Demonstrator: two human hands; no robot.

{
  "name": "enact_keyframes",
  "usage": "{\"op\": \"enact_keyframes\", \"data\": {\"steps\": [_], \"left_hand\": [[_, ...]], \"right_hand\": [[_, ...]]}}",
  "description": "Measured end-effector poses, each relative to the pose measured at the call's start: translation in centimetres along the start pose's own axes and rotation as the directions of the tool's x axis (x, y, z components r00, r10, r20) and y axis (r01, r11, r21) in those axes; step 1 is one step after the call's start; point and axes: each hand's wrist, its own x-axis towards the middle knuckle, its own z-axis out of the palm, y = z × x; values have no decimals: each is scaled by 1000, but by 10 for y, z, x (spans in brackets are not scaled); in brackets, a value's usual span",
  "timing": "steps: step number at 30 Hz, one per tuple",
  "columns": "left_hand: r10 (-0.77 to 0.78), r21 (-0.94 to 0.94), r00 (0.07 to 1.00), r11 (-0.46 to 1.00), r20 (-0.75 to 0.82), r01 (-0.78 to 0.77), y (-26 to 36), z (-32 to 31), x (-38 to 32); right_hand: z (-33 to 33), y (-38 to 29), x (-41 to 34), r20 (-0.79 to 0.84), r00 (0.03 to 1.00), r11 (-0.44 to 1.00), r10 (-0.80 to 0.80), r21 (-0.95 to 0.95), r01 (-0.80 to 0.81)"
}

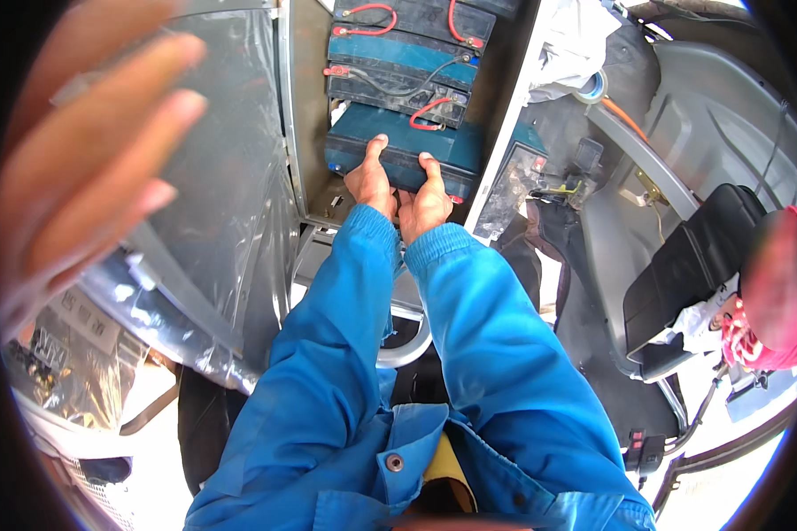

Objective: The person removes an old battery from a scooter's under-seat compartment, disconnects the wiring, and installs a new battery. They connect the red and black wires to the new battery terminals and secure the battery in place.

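Both my hands are on the near side of a teal and black battery in an open metal compartment. My left hand has its thumb on the battery's top edge, its fingers lower down and partly hidden. Close beside it, my right hand grips the same edge, thumb on top and fingertips out of sight below. Red and blue terminals show at the battery's near corners. Behind it, more batteries stand in a row, with red cables and a black cable on their terminals.
Another person's blurred hand reaches in at the left, before a plastic-wrapped panel. Another battery stands outside the compartment's right wall. Farther right are a roll of tape, a black padded seat and a red cloth.
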Motion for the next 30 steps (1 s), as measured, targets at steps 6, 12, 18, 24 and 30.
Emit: {"op": "enact_keyframes", "data": {"steps": [6,12,18,24,30], "left_hand": [[-162,-77,984,985,-78,156,42,-27,-55],[90,-43,996,995,-11,-90,62,-62,-106],[59,-126,998,990,24,-56,38,-88,-121],[58,-171,996,984,67,-46,45,-102,-138],[41,-142,994,990,102,-27,43,-108,-136]], "right_hand": [[-27,5,-49,46,999,998,-5,-70,8],[-47,19,-84,130,992,994,3,-110,12],[-61,10,-123,118,993,983,-13,-181,35],[-76,8,-153,221,975,989,-33,-135,64],[-84,10,-151,211,977,987,-44,-139,74]]}}
